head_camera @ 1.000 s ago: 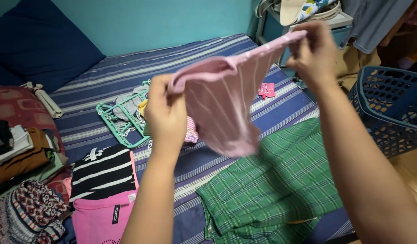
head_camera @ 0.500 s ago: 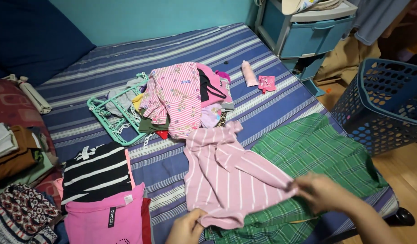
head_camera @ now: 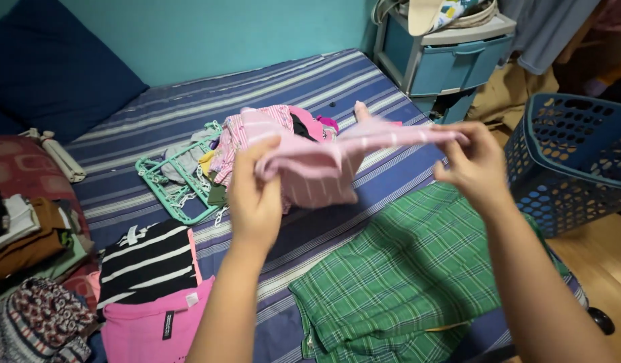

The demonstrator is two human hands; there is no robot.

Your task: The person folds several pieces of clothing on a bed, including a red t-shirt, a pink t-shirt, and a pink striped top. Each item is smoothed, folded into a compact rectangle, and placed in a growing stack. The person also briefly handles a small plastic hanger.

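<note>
- Nearest the camera, a green plaid cloth (head_camera: 418, 282) lies spread flat on the blue striped bedsheet (head_camera: 189, 107), below the right forearm.
- To its left a folded pink garment (head_camera: 149, 326) sits just in front of a folded black-and-white striped top (head_camera: 145, 259); more folded clothes are stacked at the left edge.
- The left hand (head_camera: 255, 195) is clenched around one end of a pale pink striped garment (head_camera: 324, 165), fingers curled over bunched fabric.
- The right hand (head_camera: 475, 165) pinches the other end between thumb and fingertips.
- The pale pink striped garment hangs in the air above the bed, stretched between both hands; its long axis runs left to right, tilting slightly up toward the right hand, with loose fabric drooping near the left hand.
- Beyond it, a heap of pink clothes (head_camera: 270, 131) rests on the sheet beside a mint-green plastic hanger rack (head_camera: 172, 181).
- A blue perforated plastic laundry basket (head_camera: 572, 161) stands on the floor at the right.
- Farthest back are a dark blue pillow (head_camera: 55, 67) and a light blue plastic drawer unit (head_camera: 445, 50).
</note>
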